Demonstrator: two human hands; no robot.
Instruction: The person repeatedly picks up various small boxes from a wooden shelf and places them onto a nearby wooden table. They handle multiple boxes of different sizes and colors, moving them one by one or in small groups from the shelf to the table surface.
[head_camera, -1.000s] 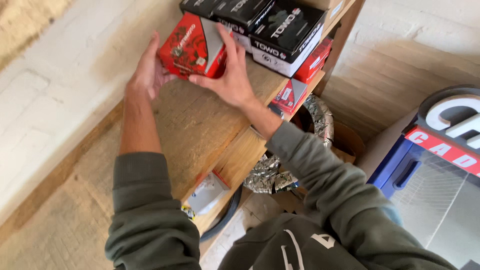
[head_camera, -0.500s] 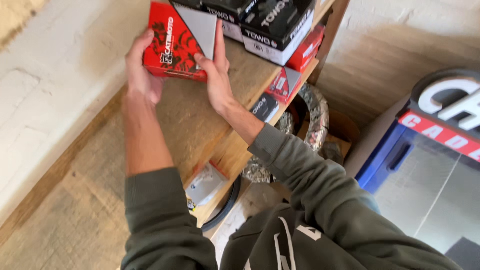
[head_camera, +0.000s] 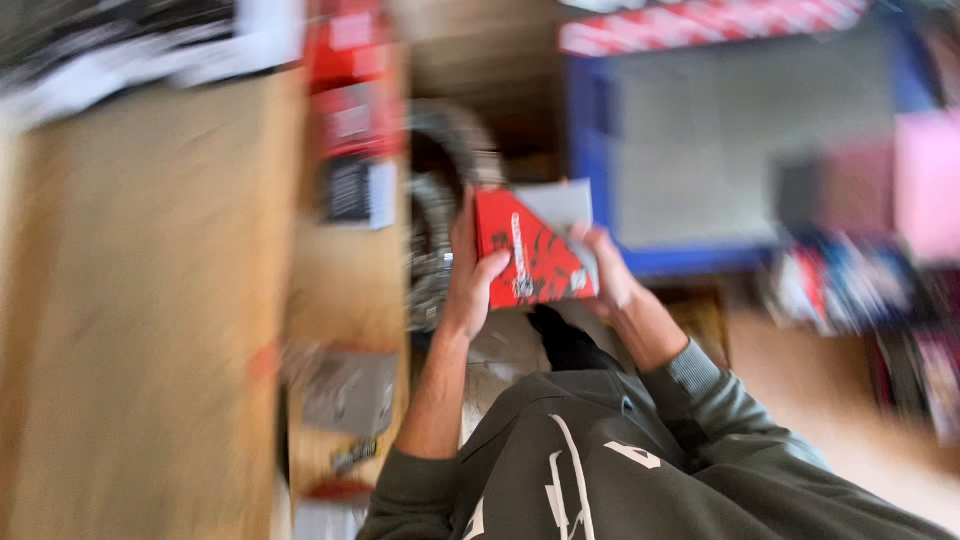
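Note:
The view is blurred by motion. I hold a red and grey box (head_camera: 533, 252) in front of my chest with both hands. My left hand (head_camera: 470, 268) grips its left edge, thumb on the red face. On the box's right side my right hand (head_camera: 606, 272) clasps it. The box is off the wooden shelf (head_camera: 150, 300), which lies to my left.
Red and black boxes (head_camera: 352, 140) stand along the shelf's edge, with a grey packet (head_camera: 345, 392) lower down. A coiled silver duct (head_camera: 435, 210) sits beside the shelf. A blue-framed cabinet (head_camera: 720, 150) stands ahead, and stacked goods (head_camera: 880, 290) lie at the right.
The red box has come off the shelf and now sits between my hands before my chest. My head has turned right, away from the shelf toward the blue cabinet.

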